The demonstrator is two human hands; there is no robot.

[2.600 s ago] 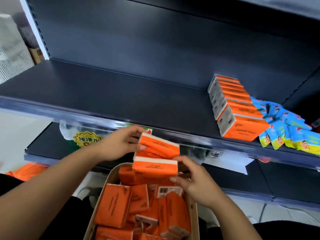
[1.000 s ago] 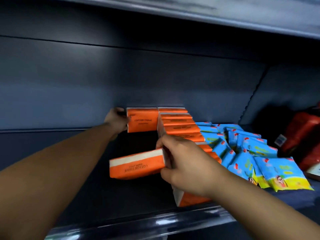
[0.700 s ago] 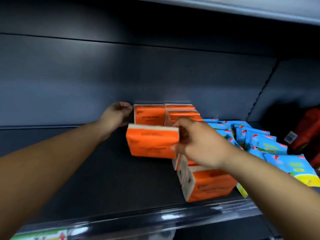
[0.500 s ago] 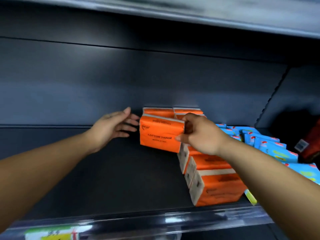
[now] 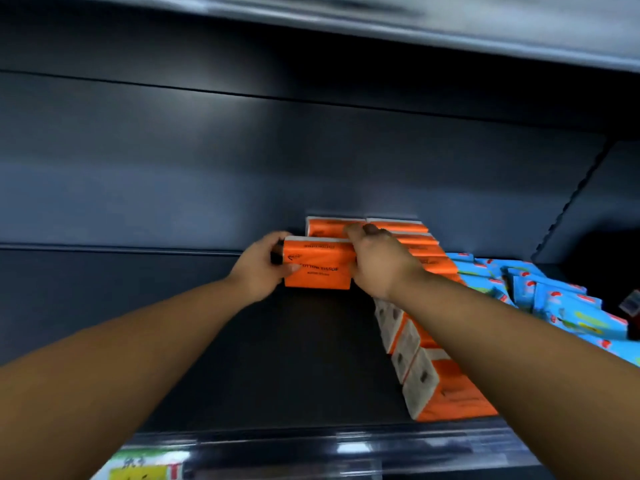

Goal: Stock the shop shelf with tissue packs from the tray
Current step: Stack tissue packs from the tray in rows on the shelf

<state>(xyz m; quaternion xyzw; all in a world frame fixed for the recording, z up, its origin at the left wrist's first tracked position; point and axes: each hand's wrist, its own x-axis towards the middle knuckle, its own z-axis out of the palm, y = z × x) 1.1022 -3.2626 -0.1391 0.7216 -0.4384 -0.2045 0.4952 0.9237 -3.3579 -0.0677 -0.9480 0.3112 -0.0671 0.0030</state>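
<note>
Orange tissue pack (image 5: 317, 268) stands upright on its long edge, "COTTON TISSUE" face toward the camera, left hand (image 5: 258, 270) wrapped round its left end, right hand (image 5: 377, 263) over its right end and top. Directly behind the grip, a second pack (image 5: 329, 226) stands at the back wall. Right of the grip, a row of packs (image 5: 446, 393), same orange, runs back-to-front along the dark shelf (image 5: 277, 358), pale ends facing left.

Price label (image 5: 145, 470) cut off below, tissue pack (image 5: 317, 268) lettering blurred
</note>
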